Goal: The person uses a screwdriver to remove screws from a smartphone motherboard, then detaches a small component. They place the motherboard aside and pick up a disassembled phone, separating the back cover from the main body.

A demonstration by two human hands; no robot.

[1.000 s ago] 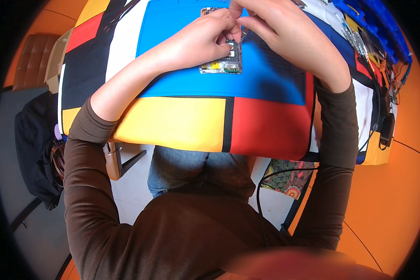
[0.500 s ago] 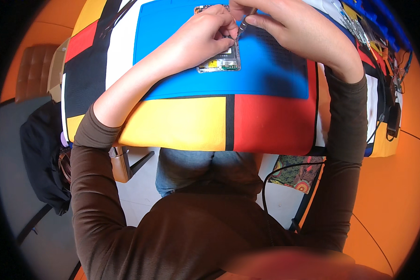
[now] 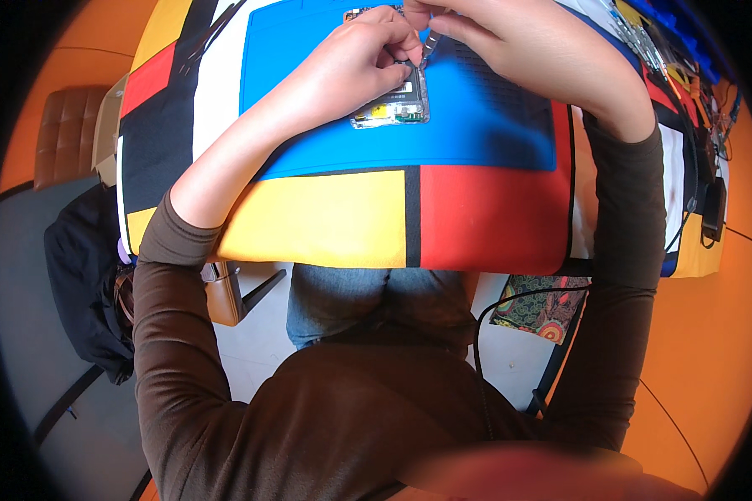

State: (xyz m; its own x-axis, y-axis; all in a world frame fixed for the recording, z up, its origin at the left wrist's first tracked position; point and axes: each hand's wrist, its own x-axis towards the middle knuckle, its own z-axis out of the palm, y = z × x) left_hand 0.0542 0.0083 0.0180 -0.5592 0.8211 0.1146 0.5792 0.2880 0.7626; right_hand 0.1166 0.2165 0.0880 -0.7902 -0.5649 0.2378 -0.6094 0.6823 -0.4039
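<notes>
An opened phone (image 3: 414,110) with its inner boards and dark battery showing lies on a blue work mat (image 3: 485,138) at the far middle of the table. My left hand (image 3: 368,58) rests across the phone, its thumb and fingers pinched together at the phone's right edge; what is between them is hidden. My right hand (image 3: 485,29) is closed round a slim screwdriver (image 3: 430,43), held at a slant. The tool's tip points down at the phone's right edge, right by the left fingertips. The phone's middle is covered by the left hand.
A colour-block cloth (image 3: 326,217) covers the table. Metal tools (image 3: 639,37) and cables lie at the far right, beside a blue bin (image 3: 685,37). A black adapter (image 3: 712,209) hangs near the right edge. Dark cables (image 3: 217,33) lie left of the mat.
My right hand and the screwdriver have shifted slightly up and left, closer to the left fingertips. The left hand stays pinched on the phone. The whole view has shifted a little.
</notes>
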